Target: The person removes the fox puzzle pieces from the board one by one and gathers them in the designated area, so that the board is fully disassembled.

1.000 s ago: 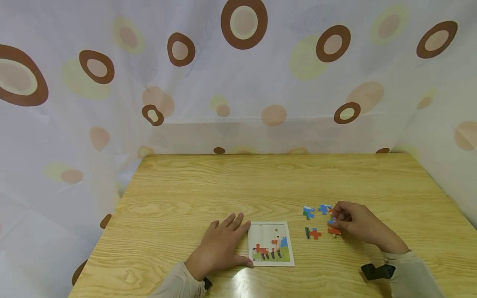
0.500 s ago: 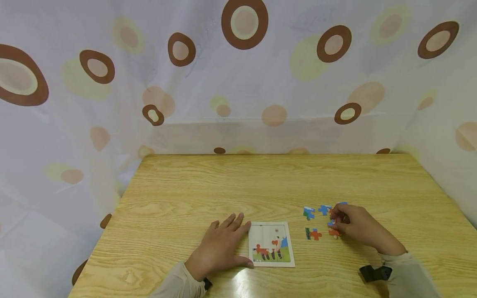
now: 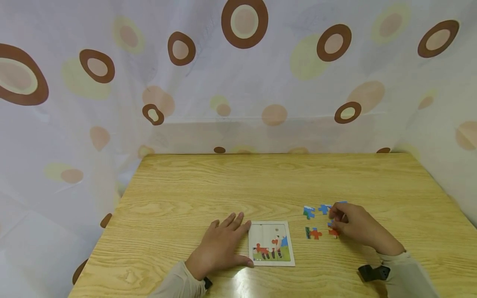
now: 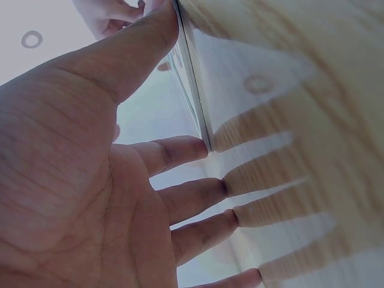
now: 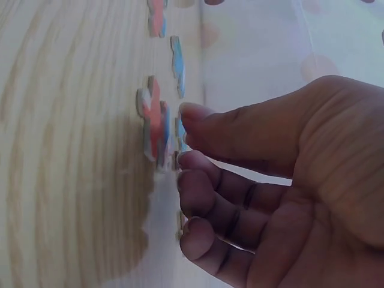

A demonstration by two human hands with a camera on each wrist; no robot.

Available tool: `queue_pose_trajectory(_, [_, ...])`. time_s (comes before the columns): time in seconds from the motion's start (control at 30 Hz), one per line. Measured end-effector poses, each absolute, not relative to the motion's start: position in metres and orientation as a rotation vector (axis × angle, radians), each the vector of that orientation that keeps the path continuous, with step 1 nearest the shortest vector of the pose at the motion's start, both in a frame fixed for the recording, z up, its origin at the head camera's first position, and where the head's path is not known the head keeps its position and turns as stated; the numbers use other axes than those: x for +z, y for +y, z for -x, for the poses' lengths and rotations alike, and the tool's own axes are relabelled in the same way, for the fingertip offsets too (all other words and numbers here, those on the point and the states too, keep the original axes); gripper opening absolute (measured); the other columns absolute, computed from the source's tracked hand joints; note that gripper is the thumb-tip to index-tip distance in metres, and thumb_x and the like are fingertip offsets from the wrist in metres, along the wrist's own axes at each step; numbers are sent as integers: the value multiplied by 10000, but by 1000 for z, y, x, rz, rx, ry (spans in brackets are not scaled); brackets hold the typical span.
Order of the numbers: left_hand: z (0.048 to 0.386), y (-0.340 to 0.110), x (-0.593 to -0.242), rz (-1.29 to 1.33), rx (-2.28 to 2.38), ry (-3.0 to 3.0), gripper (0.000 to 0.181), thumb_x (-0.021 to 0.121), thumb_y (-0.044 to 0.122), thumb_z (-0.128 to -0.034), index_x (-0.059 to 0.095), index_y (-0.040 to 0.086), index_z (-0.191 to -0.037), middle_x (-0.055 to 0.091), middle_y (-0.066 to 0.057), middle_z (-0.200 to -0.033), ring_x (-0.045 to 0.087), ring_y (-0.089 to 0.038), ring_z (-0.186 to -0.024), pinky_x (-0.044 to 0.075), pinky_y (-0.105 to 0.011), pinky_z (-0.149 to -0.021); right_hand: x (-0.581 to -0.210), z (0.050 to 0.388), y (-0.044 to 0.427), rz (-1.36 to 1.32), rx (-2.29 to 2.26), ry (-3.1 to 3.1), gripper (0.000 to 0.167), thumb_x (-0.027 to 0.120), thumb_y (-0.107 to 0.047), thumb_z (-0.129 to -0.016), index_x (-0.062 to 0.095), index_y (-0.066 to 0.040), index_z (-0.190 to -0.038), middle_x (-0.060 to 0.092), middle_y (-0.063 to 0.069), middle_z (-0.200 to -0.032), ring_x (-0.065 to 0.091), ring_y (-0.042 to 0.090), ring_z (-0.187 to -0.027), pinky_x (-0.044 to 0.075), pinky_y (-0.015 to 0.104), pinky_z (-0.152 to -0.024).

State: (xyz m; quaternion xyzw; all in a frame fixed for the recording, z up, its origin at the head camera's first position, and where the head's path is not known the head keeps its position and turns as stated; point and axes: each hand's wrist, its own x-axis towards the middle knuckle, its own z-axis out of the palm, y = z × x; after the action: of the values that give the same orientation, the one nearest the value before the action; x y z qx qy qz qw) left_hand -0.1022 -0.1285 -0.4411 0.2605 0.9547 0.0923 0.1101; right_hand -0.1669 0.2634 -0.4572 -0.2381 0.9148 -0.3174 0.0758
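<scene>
A square puzzle tray (image 3: 275, 263) with a pale rim lies on the table, part-filled with animal-picture pieces. My left hand (image 3: 222, 248) rests at its left side, fingers spread, with thumb and index finger against the rim. In the left wrist view the tray's thin edge (image 4: 195, 90) runs between thumb and index fingertip. My right hand (image 3: 355, 223) hovers at the loose jigsaw pieces, fingers bent and thumb slightly apart from them. Just beside its fingertips lies a red-and-blue jigsaw piece (image 5: 154, 123); I see nothing pinched. The hand partly hides this piece and others.
Left of my right hand lie a blue-and-green piece (image 3: 308, 212), a blue piece (image 3: 323, 209) and a red piece (image 3: 315, 234). Another blue piece (image 3: 342, 202) shows behind the knuckles. A patterned curtain (image 3: 238, 136) borders the wooden table (image 3: 208, 186).
My right hand has shifted slightly left and down over the pieces, uncovering the blue piece behind it and covering more of the red-and-blue one. My left hand and the tray have stayed put.
</scene>
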Motion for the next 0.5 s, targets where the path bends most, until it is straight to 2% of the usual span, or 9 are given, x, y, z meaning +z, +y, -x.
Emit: queue_pose_trajectory(0.5, [104,-128,-445,-755,263,2815,1026,738,717,-787,423,171,-1596,338,-117,-1654,346,-320,-1507,379,-612,-1101,-445,170,237,804,-1044,2725,66,719,-30,-960,661,-43,-989,634,-56,-825,533,30,-621,479,256,-550])
